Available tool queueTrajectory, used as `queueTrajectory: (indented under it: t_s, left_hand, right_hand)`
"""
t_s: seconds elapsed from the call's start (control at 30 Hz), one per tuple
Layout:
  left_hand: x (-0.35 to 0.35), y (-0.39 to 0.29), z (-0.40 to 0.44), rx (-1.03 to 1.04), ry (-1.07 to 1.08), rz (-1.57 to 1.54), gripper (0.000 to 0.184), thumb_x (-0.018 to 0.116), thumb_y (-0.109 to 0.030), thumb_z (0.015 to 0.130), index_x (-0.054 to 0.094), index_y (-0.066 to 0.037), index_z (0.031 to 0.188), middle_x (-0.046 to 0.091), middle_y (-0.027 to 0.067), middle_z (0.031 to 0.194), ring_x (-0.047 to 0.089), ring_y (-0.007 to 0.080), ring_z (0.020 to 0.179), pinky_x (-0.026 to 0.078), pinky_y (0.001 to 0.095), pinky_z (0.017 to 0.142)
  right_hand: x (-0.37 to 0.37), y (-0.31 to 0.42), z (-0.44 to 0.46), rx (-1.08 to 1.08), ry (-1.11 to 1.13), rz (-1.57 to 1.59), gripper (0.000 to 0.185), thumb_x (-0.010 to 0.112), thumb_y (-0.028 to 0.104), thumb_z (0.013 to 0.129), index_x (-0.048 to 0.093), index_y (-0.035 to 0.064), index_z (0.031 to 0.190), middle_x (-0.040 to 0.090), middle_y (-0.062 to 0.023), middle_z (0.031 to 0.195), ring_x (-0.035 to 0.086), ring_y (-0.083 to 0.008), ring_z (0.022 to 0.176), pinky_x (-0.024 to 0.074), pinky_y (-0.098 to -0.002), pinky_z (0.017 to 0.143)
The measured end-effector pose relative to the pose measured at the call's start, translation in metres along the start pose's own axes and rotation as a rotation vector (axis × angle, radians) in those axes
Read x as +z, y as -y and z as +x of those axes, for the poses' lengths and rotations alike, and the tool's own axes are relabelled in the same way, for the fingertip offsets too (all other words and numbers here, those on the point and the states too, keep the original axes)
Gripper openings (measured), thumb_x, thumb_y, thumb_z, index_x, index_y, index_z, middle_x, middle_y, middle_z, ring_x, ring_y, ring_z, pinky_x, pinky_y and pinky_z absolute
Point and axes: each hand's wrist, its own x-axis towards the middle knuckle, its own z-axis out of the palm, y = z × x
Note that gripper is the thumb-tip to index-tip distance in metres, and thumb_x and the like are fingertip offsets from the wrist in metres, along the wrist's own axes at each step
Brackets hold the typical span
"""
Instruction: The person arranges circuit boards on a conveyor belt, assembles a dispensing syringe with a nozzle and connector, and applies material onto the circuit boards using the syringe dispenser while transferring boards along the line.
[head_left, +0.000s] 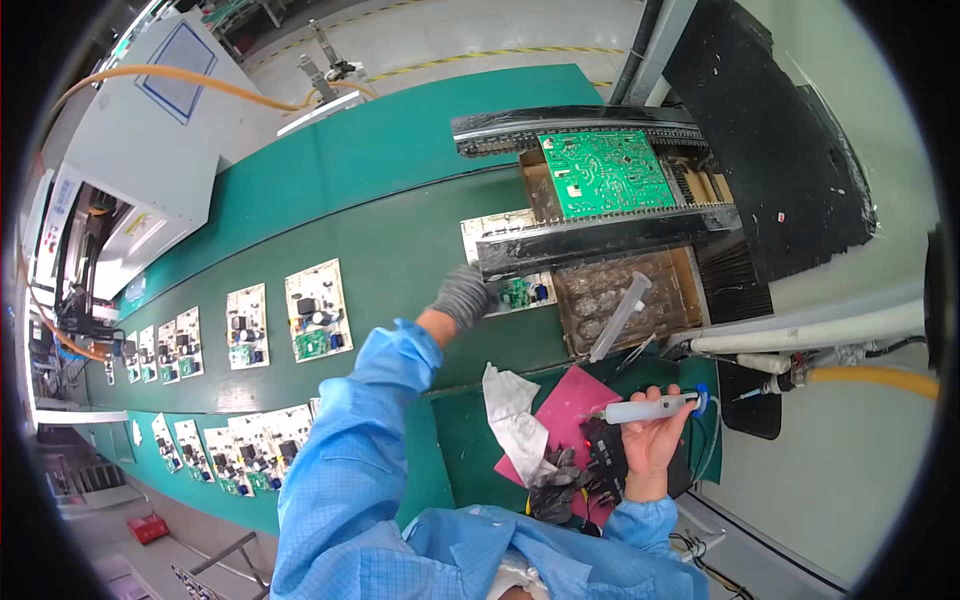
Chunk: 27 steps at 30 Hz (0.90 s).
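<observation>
My left hand [463,297], in a grey glove, is at the left edge of a white circuit board [538,291] that lies partly under a black rail. Its fingers are blurred, so I cannot tell whether they grip the board. My right hand [652,440] is bare and closed around a syringe dispenser [645,409] with a pale barrel and a blue fitting at its right end. The syringe lies nearly level, tip to the left, above a pink sheet [567,412]. A green circuit board [607,172] sits between the two black rails [610,241].
Several populated boards [318,310] stand along the dark green belt, and more [258,450] lie on the near ledge. Another syringe [621,316] rests on a brown tray [680,290]. A white cloth [512,410] and dark gloves [555,490] lie near me. A black brush curtain hangs at right.
</observation>
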Motion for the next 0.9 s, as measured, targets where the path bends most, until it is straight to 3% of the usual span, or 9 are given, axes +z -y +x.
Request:
queueTrajectory:
  t_s: [0.17, 0.27, 0.3, 0.37, 0.4, 0.47, 0.63, 0.77, 0.9]
  left_hand:
    - [0.042, -0.025, 0.004, -0.284, 0.059, -0.092, 0.043, 0.061, -0.029, 0.078, 0.054, -0.011, 0.116, 0.059, 0.0154, 0.110, 0.059, 0.0304, 0.095, 0.049, 0.0380, 0.083]
    - [0.076, -0.015, 0.028, -0.565, -0.119, -0.476, 0.038, 0.054, -0.029, 0.084, 0.052, -0.012, 0.119, 0.058, 0.0145, 0.114, 0.059, 0.0281, 0.097, 0.049, 0.0368, 0.085]
    - [0.063, -0.022, 0.026, -0.505, -0.171, -0.250, 0.038, 0.052, -0.029, 0.085, 0.051, -0.012, 0.119, 0.059, 0.0145, 0.112, 0.061, 0.0269, 0.094, 0.051, 0.0363, 0.083]
    - [0.063, -0.011, 0.025, -0.846, 0.073, -0.762, 0.045, 0.067, -0.028, 0.072, 0.056, -0.012, 0.113, 0.061, 0.0136, 0.103, 0.063, 0.0247, 0.090, 0.052, 0.0333, 0.080]
    - [0.065, -0.005, 0.009, -0.688, 0.162, -0.438, 0.047, 0.071, -0.027, 0.068, 0.058, -0.012, 0.110, 0.062, 0.0135, 0.102, 0.062, 0.0243, 0.090, 0.052, 0.0327, 0.081]
    - [0.054, -0.002, -0.015, -0.622, 0.216, -0.181, 0.056, 0.081, -0.027, 0.053, 0.062, -0.015, 0.104, 0.063, 0.0116, 0.096, 0.062, 0.0236, 0.090, 0.051, 0.0320, 0.081]
    - [0.003, -0.004, -0.123, -0.398, 0.308, -0.114, 0.061, 0.078, -0.036, 0.059, 0.058, -0.010, 0.110, 0.058, 0.0156, 0.106, 0.059, 0.0285, 0.095, 0.050, 0.0359, 0.081]
    - [-0.104, -0.095, -0.207, -0.287, 0.309, 0.176, 0.065, 0.078, -0.042, 0.057, 0.058, -0.007, 0.108, 0.056, 0.0182, 0.104, 0.058, 0.0310, 0.091, 0.051, 0.0379, 0.081]
    - [-0.128, -0.160, -0.274, -0.216, 0.123, -0.017, 0.064, 0.078, -0.031, 0.059, 0.054, -0.010, 0.115, 0.052, 0.0150, 0.107, 0.057, 0.0306, 0.095, 0.050, 0.0400, 0.081]
  right_hand:
    - [0.010, -0.002, -0.016, -0.018, 0.075, -0.005, 0.030, 0.051, 0.045, 0.088, 0.052, 0.0217, 0.107, 0.055, -0.0042, 0.089, 0.055, -0.0232, 0.087, 0.0470, -0.0296, 0.053]
    - [0.008, -0.002, -0.025, -0.050, 0.104, -0.042, 0.023, 0.050, 0.039, 0.091, 0.053, 0.0211, 0.105, 0.055, -0.0022, 0.097, 0.053, -0.0200, 0.092, 0.0498, -0.0284, 0.054]
    - [0.008, -0.003, -0.029, -0.060, 0.107, -0.045, 0.022, 0.051, 0.037, 0.091, 0.054, 0.0215, 0.105, 0.056, -0.0022, 0.098, 0.054, -0.0199, 0.094, 0.0499, -0.0284, 0.055]
    - [0.008, -0.005, -0.038, -0.049, 0.089, -0.042, 0.014, 0.054, 0.031, 0.091, 0.053, 0.0245, 0.103, 0.057, -0.0023, 0.093, 0.058, -0.0219, 0.093, 0.0483, -0.0297, 0.056]
    - [0.009, -0.006, -0.040, -0.051, 0.102, -0.045, 0.012, 0.054, 0.029, 0.091, 0.052, 0.0243, 0.102, 0.057, -0.0022, 0.094, 0.058, -0.0217, 0.093, 0.0483, -0.0295, 0.056]
    - [0.017, -0.009, -0.051, -0.063, 0.148, -0.060, 0.006, 0.052, 0.024, 0.093, 0.051, 0.0234, 0.099, 0.056, -0.0021, 0.093, 0.058, -0.0214, 0.093, 0.0481, -0.0293, 0.056]
    - [0.029, -0.022, -0.070, -0.069, 0.178, -0.094, 0.010, 0.053, 0.021, 0.092, 0.048, 0.0241, 0.099, 0.056, -0.0021, 0.091, 0.056, -0.0203, 0.094, 0.0468, -0.0285, 0.057]
    - [0.043, -0.044, -0.079, -0.076, 0.179, -0.124, 0.015, 0.055, 0.018, 0.091, 0.045, 0.0231, 0.100, 0.056, -0.0022, 0.092, 0.056, -0.0198, 0.093, 0.0459, -0.0280, 0.056]
    - [0.064, -0.070, -0.090, -0.139, 0.283, -0.209, 0.018, 0.057, 0.015, 0.090, 0.044, 0.0213, 0.101, 0.057, -0.0057, 0.093, 0.057, -0.0215, 0.091, 0.0479, -0.0285, 0.057]
